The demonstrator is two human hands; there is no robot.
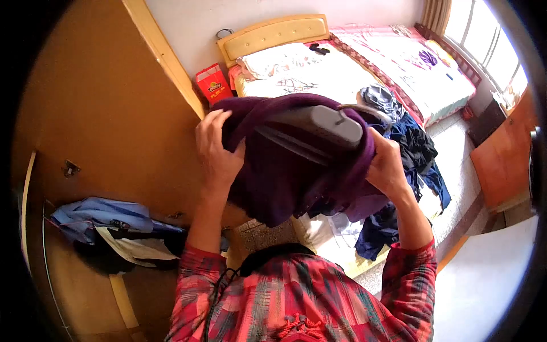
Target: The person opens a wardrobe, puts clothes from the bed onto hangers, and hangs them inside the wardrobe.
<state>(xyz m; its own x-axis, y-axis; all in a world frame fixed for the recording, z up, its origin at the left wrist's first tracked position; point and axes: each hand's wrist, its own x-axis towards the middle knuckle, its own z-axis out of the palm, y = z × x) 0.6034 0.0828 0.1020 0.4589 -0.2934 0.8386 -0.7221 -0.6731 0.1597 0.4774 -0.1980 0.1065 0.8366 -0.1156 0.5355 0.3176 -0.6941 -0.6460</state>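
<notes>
A dark purple garment [273,188] is held up in front of my chest, with a grey hanger [336,126] inside its neck opening. The hanger's hook sticks up near the right side of the collar. My left hand [216,145] grips the garment's left edge, thumb on the near side and fingers at the fabric. On the other side, my right hand [387,165] pinches the right edge of the collar, its fingertips partly hidden by the cloth.
Behind the garment stands a bed with a padded headboard [273,37]; dark clothes [413,142] are heaped on it. A red box [213,84] stands beside it. At left are a brown wardrobe door [108,114] and hanging blue clothes [102,216]. A second bed [399,57] adjoins.
</notes>
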